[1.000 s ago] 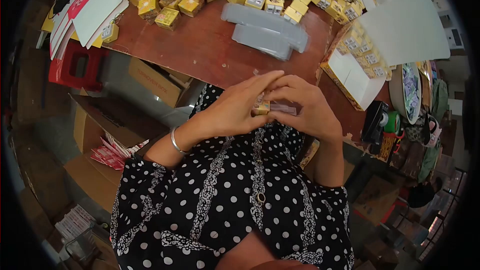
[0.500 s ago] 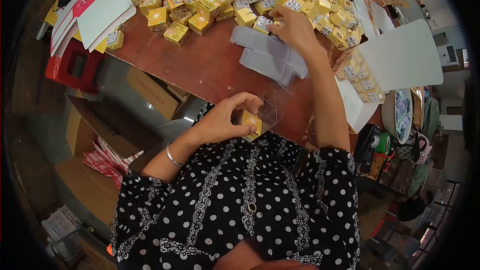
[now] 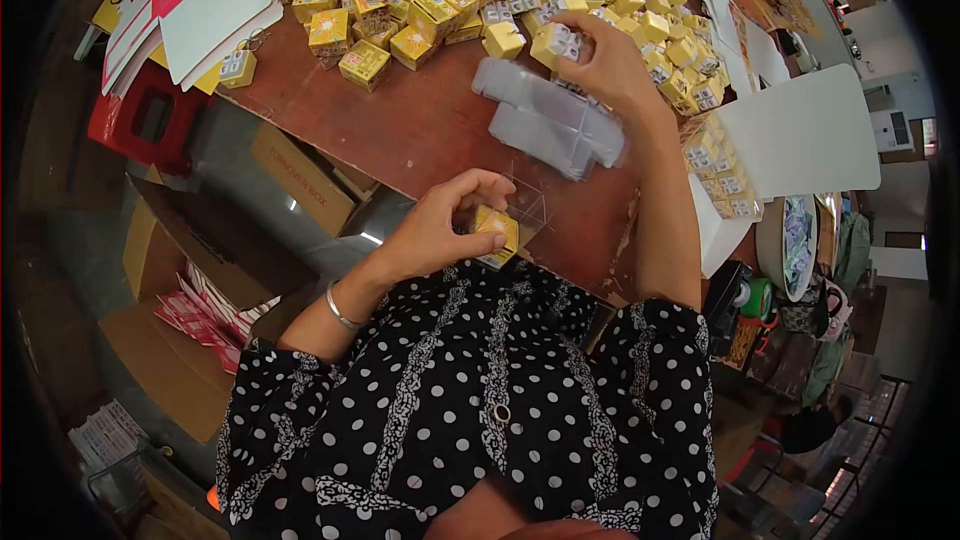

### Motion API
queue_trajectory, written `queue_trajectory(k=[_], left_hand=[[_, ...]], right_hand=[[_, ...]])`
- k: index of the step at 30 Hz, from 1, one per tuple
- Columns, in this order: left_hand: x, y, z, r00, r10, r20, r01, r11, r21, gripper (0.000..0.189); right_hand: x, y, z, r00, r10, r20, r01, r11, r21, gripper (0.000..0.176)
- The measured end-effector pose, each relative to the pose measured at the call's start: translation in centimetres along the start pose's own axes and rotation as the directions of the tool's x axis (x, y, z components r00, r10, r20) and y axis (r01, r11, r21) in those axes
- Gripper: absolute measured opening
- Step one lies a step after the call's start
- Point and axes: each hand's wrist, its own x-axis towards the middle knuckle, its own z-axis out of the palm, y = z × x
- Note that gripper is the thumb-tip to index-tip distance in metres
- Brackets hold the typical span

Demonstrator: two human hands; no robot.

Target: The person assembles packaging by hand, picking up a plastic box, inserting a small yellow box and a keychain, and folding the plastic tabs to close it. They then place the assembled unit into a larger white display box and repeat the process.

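Observation:
Near the table's front edge, my left hand (image 3: pixel 440 225) is closed around a small yellow box (image 3: pixel 497 232), with the thumb across its near side. A clear plastic box (image 3: pixel 532 202) extends from that grip toward the right, its edges faintly visible. Farther out, my right hand (image 3: pixel 612 62) pinches a yellow block (image 3: pixel 557 42) with a grey-and-white patterned face at the near edge of the pile. Just below that hand lie flattened clear plastic boxes (image 3: pixel 550 120) on the tabletop.
A heap of small yellow printed boxes (image 3: pixel 430 12) and yellow blocks (image 3: pixel 655 25) covers the back of the red table (image 3: pixel 350 130). White cards (image 3: pixel 215 25) lie at left above a red stool (image 3: pixel 150 130). An open display box of blocks (image 3: pixel 722 175) stands at right, beside a round tub (image 3: pixel 797 245).
My right hand has closed on a yellow block and drawn it slightly up from the pile. The left hand keeps its hold on the small yellow box; the view has shifted a little.

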Motion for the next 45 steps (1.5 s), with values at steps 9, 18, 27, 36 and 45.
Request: queue_trajectory(k=[9,18,27,36,45], left_hand=[[0.7,1.2,0.8,0.999,0.0,-0.05,-0.005,0.996,-0.09,0.055],[1.4,2.7,4.1,0.994,0.022,0.104,-0.031,0.996,0.088,0.065],[1.6,3.2,5.8,0.981,-0.035,0.191,0.043,0.998,-0.035,0.07],[1.5,3.3,5.2,0.945,-0.086,0.314,0.117,0.99,-0.081,0.07],[1.3,3.1,5.6,0.985,0.089,0.146,-0.067,0.986,-0.15,0.078]], right_hand=[[-10.9,-2.5,-4.9,0.998,-0.049,-0.035,0.06,0.788,0.612,0.049],[-17.2,-3.3,-6.8,0.994,-0.107,-0.032,0.104,0.775,0.623,0.053],[-18.1,-2.4,-7.6,0.966,-0.251,0.063,0.206,0.893,0.4,0.05],[-16.6,-1.4,-8.5,0.932,-0.329,0.151,0.261,0.899,0.352,0.052],[-17.0,-2.8,-7.5,0.928,-0.328,0.175,0.282,0.928,0.242,0.062]])
